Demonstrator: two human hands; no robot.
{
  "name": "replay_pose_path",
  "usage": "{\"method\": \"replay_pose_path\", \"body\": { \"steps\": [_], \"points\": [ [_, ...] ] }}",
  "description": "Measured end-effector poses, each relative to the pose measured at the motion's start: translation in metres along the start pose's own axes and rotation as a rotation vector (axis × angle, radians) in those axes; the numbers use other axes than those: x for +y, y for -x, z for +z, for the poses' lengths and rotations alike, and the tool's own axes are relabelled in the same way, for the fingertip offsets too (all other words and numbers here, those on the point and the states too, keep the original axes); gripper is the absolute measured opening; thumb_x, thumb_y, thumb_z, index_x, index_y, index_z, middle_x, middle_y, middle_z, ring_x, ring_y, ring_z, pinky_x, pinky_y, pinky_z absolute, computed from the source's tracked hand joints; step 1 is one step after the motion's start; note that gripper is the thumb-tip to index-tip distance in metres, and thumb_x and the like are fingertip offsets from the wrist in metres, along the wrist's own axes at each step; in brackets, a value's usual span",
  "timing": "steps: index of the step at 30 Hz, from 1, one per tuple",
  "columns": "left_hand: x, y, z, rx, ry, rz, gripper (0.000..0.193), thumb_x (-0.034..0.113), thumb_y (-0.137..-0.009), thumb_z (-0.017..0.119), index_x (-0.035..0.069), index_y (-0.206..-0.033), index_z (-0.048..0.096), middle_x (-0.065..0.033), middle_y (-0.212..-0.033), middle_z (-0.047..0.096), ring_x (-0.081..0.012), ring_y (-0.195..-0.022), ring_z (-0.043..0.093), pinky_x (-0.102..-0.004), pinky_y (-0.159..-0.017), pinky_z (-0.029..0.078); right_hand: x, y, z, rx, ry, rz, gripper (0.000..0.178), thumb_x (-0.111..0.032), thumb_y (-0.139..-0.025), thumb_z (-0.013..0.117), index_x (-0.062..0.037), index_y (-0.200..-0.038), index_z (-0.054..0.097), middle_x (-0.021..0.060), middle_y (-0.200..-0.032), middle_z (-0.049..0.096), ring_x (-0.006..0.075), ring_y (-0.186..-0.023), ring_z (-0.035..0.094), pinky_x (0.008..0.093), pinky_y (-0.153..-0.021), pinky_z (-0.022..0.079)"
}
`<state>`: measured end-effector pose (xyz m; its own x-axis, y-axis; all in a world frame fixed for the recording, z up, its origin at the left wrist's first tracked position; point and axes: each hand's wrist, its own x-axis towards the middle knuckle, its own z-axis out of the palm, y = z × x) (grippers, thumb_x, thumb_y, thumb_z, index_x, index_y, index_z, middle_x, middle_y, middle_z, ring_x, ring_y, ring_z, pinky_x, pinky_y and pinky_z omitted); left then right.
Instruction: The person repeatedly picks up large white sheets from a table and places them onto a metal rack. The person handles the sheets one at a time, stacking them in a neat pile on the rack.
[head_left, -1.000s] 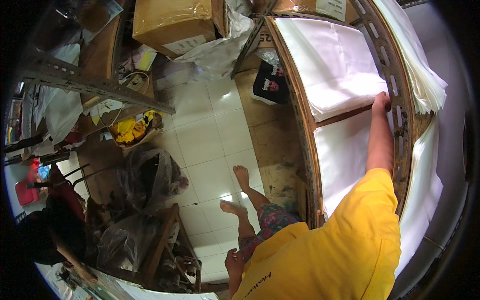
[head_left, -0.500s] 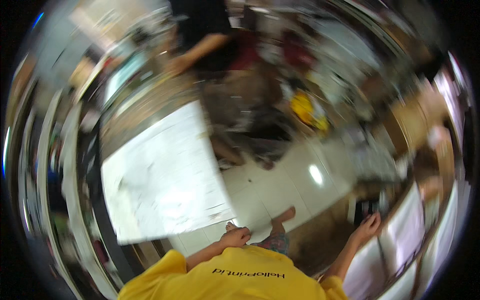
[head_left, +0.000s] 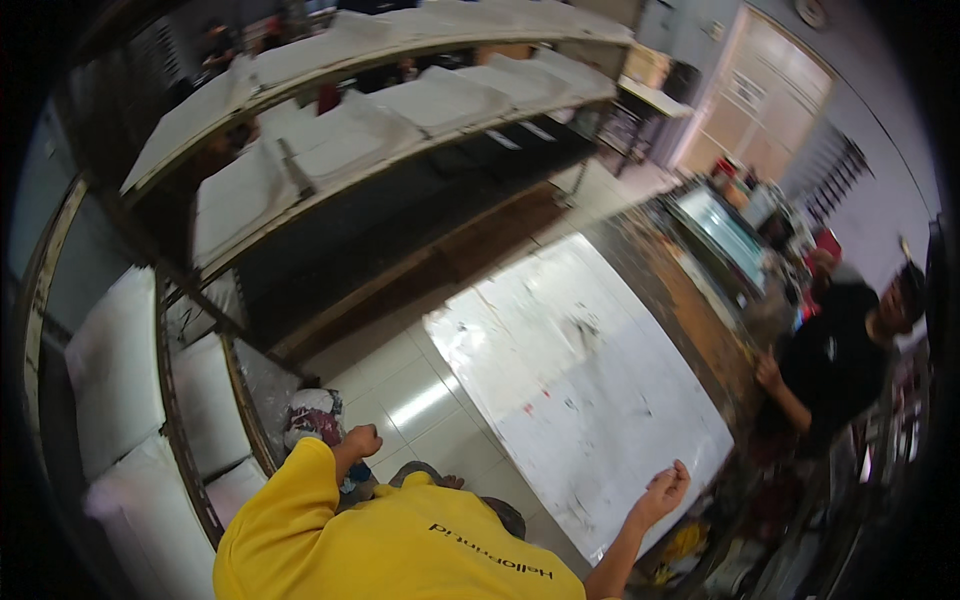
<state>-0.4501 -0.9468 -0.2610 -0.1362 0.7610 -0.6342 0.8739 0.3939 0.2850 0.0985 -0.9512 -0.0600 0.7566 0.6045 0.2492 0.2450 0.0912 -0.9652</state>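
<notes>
L hand (head_left: 362,440) noted low, lt of ctr, fingers curled into a loose fist, near a mixed-colour bundle (head_left: 313,418) by the shelving; contents, if any, can't tell. R hand (head_left: 663,492) is over the near rt part of the white sheet (head_left: 600,400), fingers loosely bent & partly apart, contact w/ surface can't be confirmed. Said sheet lies flat on the dark brown table (head_left: 685,315), ctr-rt of view, co-worker (head_left: 835,350) in blk top at the table's rt side.
</notes>
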Motion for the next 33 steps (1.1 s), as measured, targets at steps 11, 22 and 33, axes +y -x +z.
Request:
{"method": "replay_pose_path", "body": {
  "steps": [11,22,33],
  "points": [
    [-0.03,0.064,0.03,0.22,1.197,-0.358,0.026,0.024,-0.091,0.062,0.0,-0.102,0.064,-0.0091,-0.089,0.068,-0.0176,-0.079,0.067,-0.0317,-0.073,0.054,-0.038,0.1,0.27,-0.999,-0.098,0.119,0.018,-0.008,-0.095,0.055,-0.0012,-0.11,0.061,0.0001,-0.073,0.057,0.0048,-0.061,0.049,0.0208,-0.055,0.041],
    [-0.042,0.047,-0.291,0.959,1.058,0.176,0.024,0.02,-0.093,0.062,0.0,-0.107,0.062,-0.0047,-0.087,0.067,-0.0115,-0.081,0.062,-0.0282,-0.076,0.051,-0.09,0.096,0.448,-1.316,-0.212,-0.16,0.025,-0.004,-0.092,0.059,0.0035,-0.115,0.061,0.0061,-0.083,0.065,0.012,-0.073,0.062,0.0247,-0.067,0.049],
    [-0.057,0.11,-0.644,1.42,0.232,0.293,0.034,0.023,-0.098,0.053,-0.001,-0.121,0.06,-0.0145,-0.115,0.066,-0.0236,-0.106,0.062,-0.0338,-0.092,0.047,-0.285,0.125,0.629,-1.534,-0.584,-0.784,0.031,0.002,-0.085,0.066,0.0007,-0.115,0.063,0.0096,-0.09,0.067,0.0151,-0.076,0.064,0.0282,-0.064,0.049]
  ]
}}
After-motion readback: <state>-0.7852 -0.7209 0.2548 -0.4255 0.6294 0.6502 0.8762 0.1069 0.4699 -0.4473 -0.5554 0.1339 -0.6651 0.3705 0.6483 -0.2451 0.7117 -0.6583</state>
